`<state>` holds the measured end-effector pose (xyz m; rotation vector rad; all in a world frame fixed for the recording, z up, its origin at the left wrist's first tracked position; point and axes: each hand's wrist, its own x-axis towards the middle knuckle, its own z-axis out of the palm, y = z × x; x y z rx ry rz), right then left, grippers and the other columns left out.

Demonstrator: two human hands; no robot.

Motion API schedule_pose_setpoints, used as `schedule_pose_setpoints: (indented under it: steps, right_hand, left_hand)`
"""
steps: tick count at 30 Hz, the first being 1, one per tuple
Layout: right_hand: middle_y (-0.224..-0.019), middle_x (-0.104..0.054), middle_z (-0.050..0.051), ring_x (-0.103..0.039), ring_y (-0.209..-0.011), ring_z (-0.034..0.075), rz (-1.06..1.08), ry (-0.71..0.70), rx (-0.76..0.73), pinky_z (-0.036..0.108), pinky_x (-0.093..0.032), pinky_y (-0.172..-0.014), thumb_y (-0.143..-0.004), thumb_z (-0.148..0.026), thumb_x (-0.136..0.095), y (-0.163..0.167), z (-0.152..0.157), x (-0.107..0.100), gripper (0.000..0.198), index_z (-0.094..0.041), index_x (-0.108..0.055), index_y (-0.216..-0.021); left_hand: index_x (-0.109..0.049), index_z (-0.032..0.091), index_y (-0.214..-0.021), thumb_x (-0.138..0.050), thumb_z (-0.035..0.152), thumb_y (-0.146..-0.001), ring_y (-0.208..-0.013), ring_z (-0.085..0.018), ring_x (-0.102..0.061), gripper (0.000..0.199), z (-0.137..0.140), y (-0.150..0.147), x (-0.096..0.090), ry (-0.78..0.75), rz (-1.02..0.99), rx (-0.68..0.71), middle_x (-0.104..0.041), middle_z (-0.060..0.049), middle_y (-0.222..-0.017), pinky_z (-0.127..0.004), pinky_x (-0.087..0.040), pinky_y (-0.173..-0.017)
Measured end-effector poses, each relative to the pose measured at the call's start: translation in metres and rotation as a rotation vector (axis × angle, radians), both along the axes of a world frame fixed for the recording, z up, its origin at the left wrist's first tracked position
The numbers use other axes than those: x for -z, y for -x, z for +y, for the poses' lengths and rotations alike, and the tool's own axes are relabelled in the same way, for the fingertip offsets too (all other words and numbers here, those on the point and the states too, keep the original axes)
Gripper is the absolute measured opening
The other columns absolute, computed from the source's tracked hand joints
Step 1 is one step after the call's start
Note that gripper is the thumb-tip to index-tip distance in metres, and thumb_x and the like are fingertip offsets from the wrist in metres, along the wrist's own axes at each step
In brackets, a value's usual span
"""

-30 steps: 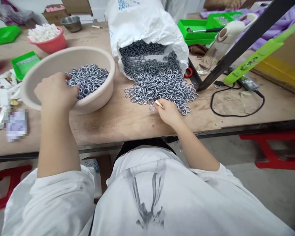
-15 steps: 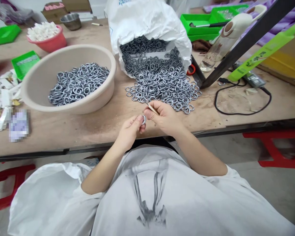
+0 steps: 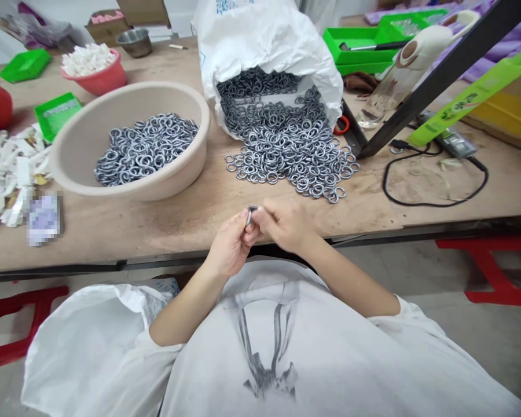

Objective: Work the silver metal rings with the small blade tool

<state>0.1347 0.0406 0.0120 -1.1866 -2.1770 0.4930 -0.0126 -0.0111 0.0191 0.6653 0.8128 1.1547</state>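
My left hand (image 3: 231,243) is closed, pinching a grey metallic ring (image 3: 249,218) upright between thumb and fingers. Close against it, my right hand (image 3: 286,225) is also closed, gripping a small tool whose short dark tip (image 3: 252,208) shows at the ring's upper edge. Its pale stick-like handle is hidden by my fingers now. Beyond my hands, a heap of similar rings (image 3: 286,145) spills out of a white sack (image 3: 264,43) onto the table. A wide beige basin (image 3: 178,182) to the left holds many more rings.
A dark slanted metal bar (image 3: 438,87) and a black cable (image 3: 434,204) lie to the right. White pieces (image 3: 8,168) are piled at the left, near a red bowl (image 3: 113,75) and green trays (image 3: 56,116). An open white bag (image 3: 82,341) hangs below the table edge.
My right hand has moved left and slightly down, bringing the tool's tip to the ring. The pale handle, visible before, is now covered. The view has shifted slightly.
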Motion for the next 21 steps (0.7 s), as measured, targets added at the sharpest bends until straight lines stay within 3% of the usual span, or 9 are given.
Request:
schedule_pose_setpoints:
  steps: [2,4,6,8,13,17,21]
  right_hand:
    - [-0.067,-0.059,0.004,-0.049,-0.064,0.018,-0.104,0.068,0.193,0.03,-0.025,-0.06,-0.102,-0.058,-0.032,-0.005,0.02,0.004,0.055,-0.02,-0.06,-0.074]
    - [-0.085,-0.069,0.007,-0.057,-0.072,0.021,-0.236,0.088,0.32,0.03,-0.028,-0.062,-0.1,-0.054,-0.042,-0.009,0.041,0.005,0.043,-0.02,-0.066,-0.092]
    - [-0.108,-0.071,0.011,-0.063,-0.084,0.025,-0.362,0.074,0.371,0.03,-0.033,-0.065,-0.096,-0.048,-0.054,-0.008,0.06,0.005,0.035,-0.02,-0.066,-0.114]
    - [-0.12,-0.068,0.015,-0.066,-0.092,0.029,-0.481,0.078,0.375,0.032,-0.038,-0.068,-0.095,-0.039,-0.059,-0.005,0.074,0.005,0.035,-0.019,-0.064,-0.123]
    - [-0.116,-0.068,0.018,-0.068,-0.096,0.031,-0.583,0.111,0.367,0.036,-0.043,-0.072,-0.099,-0.034,-0.052,-0.003,0.082,0.009,0.031,-0.015,-0.069,-0.116]
    - [-0.117,-0.067,0.018,-0.067,-0.095,0.031,-0.579,0.115,0.36,0.037,-0.044,-0.073,-0.096,-0.037,-0.057,-0.01,0.072,0.013,0.031,-0.016,-0.068,-0.115]
    - [-0.114,-0.067,0.016,-0.065,-0.093,0.03,-0.479,0.142,0.363,0.037,-0.042,-0.073,-0.097,-0.03,-0.053,-0.017,0.062,0.015,0.023,-0.016,-0.068,-0.107]
  left_hand:
    - [-0.047,0.018,-0.06,-0.071,0.054,-0.083,-0.049,-0.007,-0.034,0.05,-0.002,0.003,0.002,-0.029,0.014,0.069,-0.036,0.004,-0.053,-0.022,-0.037,-0.051]
    - [-0.052,0.017,-0.062,-0.074,0.055,-0.081,-0.053,-0.008,-0.042,0.047,-0.002,0.007,0.006,-0.034,0.039,0.061,-0.043,0.003,-0.055,-0.022,-0.043,-0.057]
    - [-0.059,0.016,-0.066,-0.079,0.052,-0.076,-0.059,-0.009,-0.051,0.043,0.003,0.011,0.013,-0.03,0.063,0.006,-0.054,0.001,-0.061,-0.022,-0.048,-0.062]
    - [-0.065,0.014,-0.071,-0.084,0.048,-0.072,-0.065,-0.009,-0.058,0.038,0.009,0.017,0.02,-0.02,0.076,-0.038,-0.063,-0.002,-0.068,-0.021,-0.05,-0.065]
    - [-0.072,0.014,-0.097,-0.086,0.029,-0.07,-0.064,-0.009,-0.064,0.033,0.024,0.029,0.025,0.07,0.052,-0.095,-0.071,-0.003,-0.078,-0.022,-0.057,-0.067]
    - [-0.07,0.012,-0.088,-0.074,0.022,-0.074,-0.062,-0.009,-0.064,0.018,0.03,0.031,0.02,0.155,0.034,-0.143,-0.07,-0.003,-0.078,-0.021,-0.057,-0.06]
    - [-0.068,0.013,-0.083,-0.073,0.026,-0.075,-0.056,-0.007,-0.058,0.017,0.034,0.026,0.018,0.139,0.071,-0.119,-0.064,-0.002,-0.074,-0.018,-0.049,-0.052]
